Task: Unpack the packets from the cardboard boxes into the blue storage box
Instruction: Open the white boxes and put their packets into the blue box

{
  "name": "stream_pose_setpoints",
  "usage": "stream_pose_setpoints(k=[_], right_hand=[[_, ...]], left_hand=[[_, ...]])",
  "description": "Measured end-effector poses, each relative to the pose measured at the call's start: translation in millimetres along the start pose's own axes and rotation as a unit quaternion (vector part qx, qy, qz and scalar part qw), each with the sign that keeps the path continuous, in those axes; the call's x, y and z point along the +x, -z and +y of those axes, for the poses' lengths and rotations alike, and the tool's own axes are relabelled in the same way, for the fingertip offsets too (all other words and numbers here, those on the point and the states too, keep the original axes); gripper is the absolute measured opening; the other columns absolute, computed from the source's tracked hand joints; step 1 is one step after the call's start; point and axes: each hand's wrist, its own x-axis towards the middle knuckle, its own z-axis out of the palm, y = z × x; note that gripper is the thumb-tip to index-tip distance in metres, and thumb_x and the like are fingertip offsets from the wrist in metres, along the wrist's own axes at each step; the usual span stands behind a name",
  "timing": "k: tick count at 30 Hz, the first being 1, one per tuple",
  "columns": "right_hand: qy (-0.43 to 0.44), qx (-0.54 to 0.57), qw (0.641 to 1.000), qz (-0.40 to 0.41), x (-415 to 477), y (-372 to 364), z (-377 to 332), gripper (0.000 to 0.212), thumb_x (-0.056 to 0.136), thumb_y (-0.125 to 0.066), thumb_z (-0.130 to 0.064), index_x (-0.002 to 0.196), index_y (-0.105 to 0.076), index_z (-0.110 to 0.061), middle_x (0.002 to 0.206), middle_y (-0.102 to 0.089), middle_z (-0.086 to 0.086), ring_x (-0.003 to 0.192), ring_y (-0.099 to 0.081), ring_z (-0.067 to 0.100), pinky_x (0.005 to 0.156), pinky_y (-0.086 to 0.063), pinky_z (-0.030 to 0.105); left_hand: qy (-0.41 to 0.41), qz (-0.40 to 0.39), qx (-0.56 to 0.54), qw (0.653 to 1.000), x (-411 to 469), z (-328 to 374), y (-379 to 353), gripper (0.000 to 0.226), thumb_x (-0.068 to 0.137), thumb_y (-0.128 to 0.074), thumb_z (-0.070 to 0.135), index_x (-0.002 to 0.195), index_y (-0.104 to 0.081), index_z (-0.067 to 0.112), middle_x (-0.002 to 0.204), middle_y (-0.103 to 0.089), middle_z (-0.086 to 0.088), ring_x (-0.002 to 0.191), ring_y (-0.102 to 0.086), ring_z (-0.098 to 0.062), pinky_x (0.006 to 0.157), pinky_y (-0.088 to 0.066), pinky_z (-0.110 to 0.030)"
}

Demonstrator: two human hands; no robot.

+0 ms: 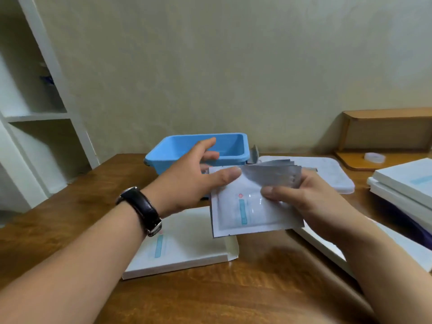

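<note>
the packets (243,206) feel light, slick; my right hand (311,202) pinches the fan, left hand (194,176) thumbs 1 corner, just before the blue storage box (243,146).

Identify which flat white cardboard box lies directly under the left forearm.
The white box near the table's front edge, end flap open; the other boxes are stacked at right.

Plain cream wall (233,66) far. White shelving unit (35,113) left. Brown wooden table (210,288) near. Wooden corner shelf (385,136) far right.

packet (243,206) print blurred, nothing legible
</note>
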Motion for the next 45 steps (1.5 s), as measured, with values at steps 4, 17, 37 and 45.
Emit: stream_pose_setpoints(k=[4,17,37,45], right_hand=[[0.011,0.049,0.998,0.037,-2.3,-8.9,0.6,0.035,0.090,-0.076,-0.014,0.124,-0.076,-0.009,0.118,-0.083,0.011,0.112,-0.078,0.034,0.109,-0.055,0.053],[-0.004,0.022,0.999,0.039,45.8,-53.7,-64.5,0.026,0.097,-0.073,-0.008,0.123,-0.072,-0.006,0.114,-0.083,0.014,0.107,-0.080,0.033,0.105,-0.058,0.051],[-0.209,-0.584,0.780,-0.081,202.2,-122.3,-66.5,0.029,0.107,-0.057,-0.024,0.130,-0.067,-0.009,0.133,-0.070,0.010,0.121,-0.068,0.032,0.101,-0.051,0.034],[-0.108,-0.661,0.742,-0.022,205.4,-119.7,-65.3,0.024,0.102,-0.059,-0.025,0.108,-0.068,-0.003,0.109,-0.073,0.016,0.070,-0.070,0.034,0.077,-0.063,0.041]], left_hand=[[0.064,-0.009,-0.198,0.978,-1.0,-1.5,-9.9,0.098,0.074,-0.088,0.057,0.156,-0.039,0.033,0.144,-0.063,0.006,0.123,-0.070,-0.015,0.105,-0.057,-0.041],[0.059,0.037,-0.269,0.961,19.5,7.7,45.1,0.028,0.103,-0.066,0.028,0.126,-0.059,0.013,0.119,-0.079,-0.008,0.106,-0.077,-0.023,0.096,-0.061,-0.047],[0.158,-0.215,0.450,0.852,146.4,-26.0,79.7,0.034,0.101,-0.057,0.043,0.116,-0.071,0.016,0.127,-0.069,-0.005,0.101,-0.063,-0.024,0.087,-0.048,-0.032],[0.096,-0.145,0.458,0.872,152.6,-43.6,69.7,0.024,0.104,-0.054,0.027,0.109,-0.071,0.011,0.107,-0.068,-0.009,0.090,-0.059,-0.028,0.078,-0.048,-0.037]])
